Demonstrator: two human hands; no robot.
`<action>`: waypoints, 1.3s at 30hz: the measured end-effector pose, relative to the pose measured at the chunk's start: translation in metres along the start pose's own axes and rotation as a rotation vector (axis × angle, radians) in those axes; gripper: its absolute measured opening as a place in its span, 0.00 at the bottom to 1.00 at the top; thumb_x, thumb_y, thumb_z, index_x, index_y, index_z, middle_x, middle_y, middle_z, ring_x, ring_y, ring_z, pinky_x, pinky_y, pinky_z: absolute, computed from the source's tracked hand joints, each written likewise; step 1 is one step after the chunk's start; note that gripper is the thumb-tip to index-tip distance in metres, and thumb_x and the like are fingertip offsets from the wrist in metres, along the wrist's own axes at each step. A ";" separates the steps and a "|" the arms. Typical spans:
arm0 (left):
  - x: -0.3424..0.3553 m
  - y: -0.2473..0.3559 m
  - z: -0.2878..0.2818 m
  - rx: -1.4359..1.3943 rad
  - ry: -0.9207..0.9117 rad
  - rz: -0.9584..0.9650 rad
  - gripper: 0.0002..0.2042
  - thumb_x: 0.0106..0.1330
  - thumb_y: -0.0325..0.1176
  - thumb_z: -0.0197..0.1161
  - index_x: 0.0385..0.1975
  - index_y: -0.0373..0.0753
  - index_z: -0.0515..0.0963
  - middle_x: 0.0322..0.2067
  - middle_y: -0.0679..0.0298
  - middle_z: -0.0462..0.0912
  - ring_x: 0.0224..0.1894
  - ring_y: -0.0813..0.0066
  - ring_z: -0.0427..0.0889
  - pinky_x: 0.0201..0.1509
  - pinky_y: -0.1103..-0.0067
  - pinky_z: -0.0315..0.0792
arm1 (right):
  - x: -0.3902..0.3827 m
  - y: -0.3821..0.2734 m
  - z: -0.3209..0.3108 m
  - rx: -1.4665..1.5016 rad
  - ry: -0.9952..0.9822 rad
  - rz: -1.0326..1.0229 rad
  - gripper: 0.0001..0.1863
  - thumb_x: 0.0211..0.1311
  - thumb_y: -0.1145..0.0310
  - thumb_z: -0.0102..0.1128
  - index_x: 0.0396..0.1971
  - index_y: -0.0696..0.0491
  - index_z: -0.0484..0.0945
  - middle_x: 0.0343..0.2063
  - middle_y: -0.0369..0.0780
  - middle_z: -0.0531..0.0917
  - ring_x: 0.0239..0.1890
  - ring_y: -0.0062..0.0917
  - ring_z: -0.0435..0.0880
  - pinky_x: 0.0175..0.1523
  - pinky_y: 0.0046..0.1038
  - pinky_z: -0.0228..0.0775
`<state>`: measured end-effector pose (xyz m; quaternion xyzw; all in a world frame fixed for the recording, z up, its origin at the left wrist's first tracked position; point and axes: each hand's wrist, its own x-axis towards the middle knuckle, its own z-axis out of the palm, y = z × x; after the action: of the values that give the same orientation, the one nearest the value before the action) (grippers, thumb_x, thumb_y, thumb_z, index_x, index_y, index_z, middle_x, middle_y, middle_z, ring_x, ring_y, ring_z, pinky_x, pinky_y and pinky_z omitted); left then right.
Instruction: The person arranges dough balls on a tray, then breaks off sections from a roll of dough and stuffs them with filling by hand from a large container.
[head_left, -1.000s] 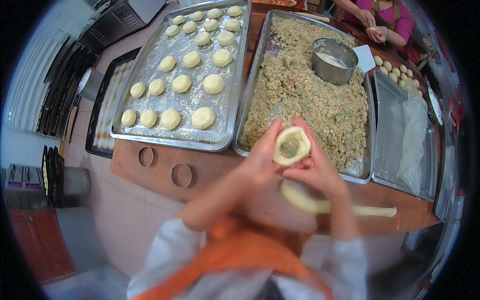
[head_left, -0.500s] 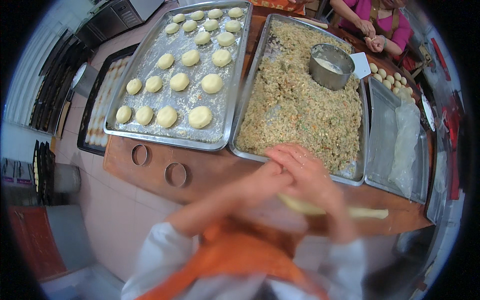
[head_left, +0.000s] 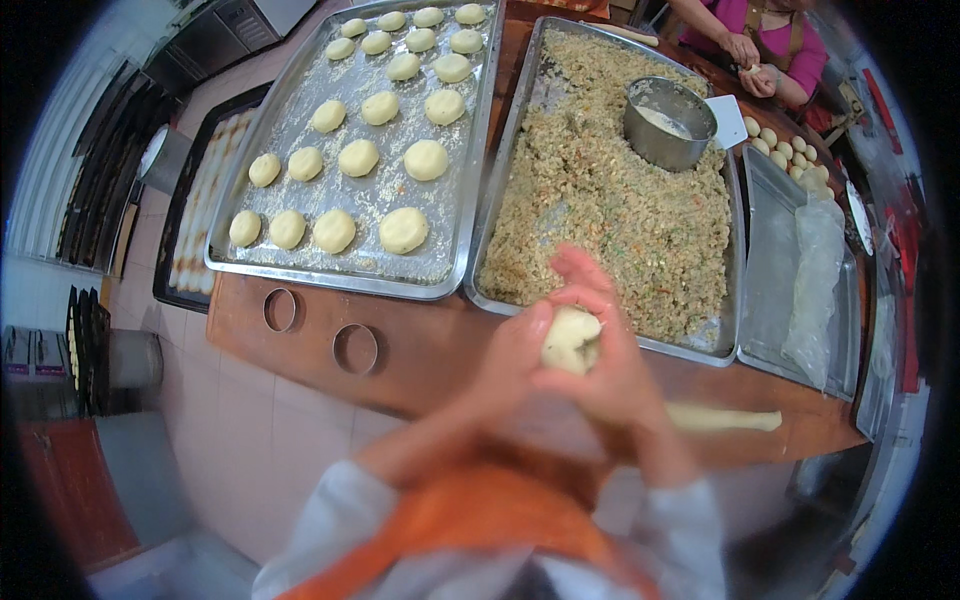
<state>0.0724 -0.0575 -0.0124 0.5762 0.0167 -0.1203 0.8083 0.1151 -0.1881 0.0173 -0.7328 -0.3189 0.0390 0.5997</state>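
Cupped between my two hands is a pale dough ball (head_left: 570, 342), its top gathered with a dark gap at one side. My left hand (head_left: 515, 350) wraps its left side, the thumb along the top. My right hand (head_left: 608, 350) curls round the right side, fingers pointing up and away. Both hands are just in front of the filling tray (head_left: 484, 294), which holds a crumbly, speckled filling (head_left: 610, 225). To the right of my right wrist lies a rope of dough (head_left: 730, 418) on the brown table (head_left: 430, 375).
A metal tray (head_left: 330, 276) at left carries several dough rounds (head_left: 357, 157). Two metal rings (head_left: 355, 349) lie near the table edge. A steel pot (head_left: 668, 135) and white scraper (head_left: 726, 122) sit by the filling. An opposite person's hands (head_left: 750, 65) work beside small dough balls (head_left: 775, 145).
My hands have gone from overlapping, palms together, to cupping upright round the dough ball, which now shows between them. The trays have shifted slightly in view.
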 end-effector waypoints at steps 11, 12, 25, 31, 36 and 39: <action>-0.007 -0.022 0.000 -0.053 0.062 0.077 0.30 0.62 0.59 0.39 0.48 0.36 0.63 0.45 0.61 0.68 0.51 0.73 0.67 0.55 0.76 0.60 | -0.002 0.003 0.030 0.370 0.249 -0.050 0.13 0.51 0.72 0.58 0.37 0.57 0.67 0.38 0.46 0.77 0.44 0.30 0.76 0.56 0.37 0.60; -0.007 -0.025 -0.002 -0.133 0.067 0.024 0.30 0.62 0.60 0.39 0.48 0.36 0.63 0.45 0.61 0.68 0.51 0.73 0.66 0.55 0.76 0.60 | -0.001 -0.002 0.034 0.337 0.272 -0.048 0.12 0.52 0.72 0.56 0.36 0.57 0.67 0.36 0.45 0.77 0.43 0.30 0.76 0.57 0.39 0.59; -0.018 -0.032 -0.003 -0.430 -0.079 -0.044 0.30 0.58 0.52 0.51 0.53 0.36 0.59 0.50 0.65 0.64 0.55 0.76 0.62 0.58 0.78 0.57 | -0.012 -0.006 0.042 0.447 0.263 -0.037 0.12 0.54 0.70 0.55 0.35 0.55 0.63 0.34 0.46 0.78 0.44 0.32 0.76 0.60 0.43 0.54; -0.018 0.000 0.002 0.107 -0.146 -0.085 0.33 0.57 0.60 0.50 0.53 0.38 0.60 0.51 0.64 0.63 0.55 0.76 0.62 0.58 0.76 0.58 | -0.019 0.007 0.032 0.564 0.235 -0.054 0.14 0.53 0.75 0.55 0.37 0.55 0.62 0.38 0.47 0.77 0.48 0.30 0.74 0.63 0.43 0.48; -0.026 -0.011 0.008 -0.049 -0.069 -0.003 0.32 0.57 0.59 0.50 0.50 0.37 0.64 0.48 0.63 0.67 0.51 0.73 0.68 0.54 0.77 0.64 | -0.009 -0.016 0.037 0.558 0.293 0.053 0.11 0.54 0.74 0.53 0.37 0.56 0.66 0.35 0.45 0.79 0.44 0.32 0.77 0.64 0.43 0.44; -0.023 -0.019 0.004 -0.071 -0.006 0.043 0.32 0.56 0.60 0.50 0.50 0.36 0.64 0.47 0.63 0.68 0.50 0.73 0.69 0.52 0.78 0.65 | -0.011 -0.008 0.028 0.433 0.103 0.000 0.11 0.53 0.71 0.55 0.37 0.57 0.70 0.37 0.46 0.78 0.48 0.35 0.74 0.64 0.42 0.41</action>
<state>0.0452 -0.0630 -0.0246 0.5469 0.0059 -0.1039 0.8307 0.0906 -0.1698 0.0130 -0.5880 -0.2721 0.0690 0.7586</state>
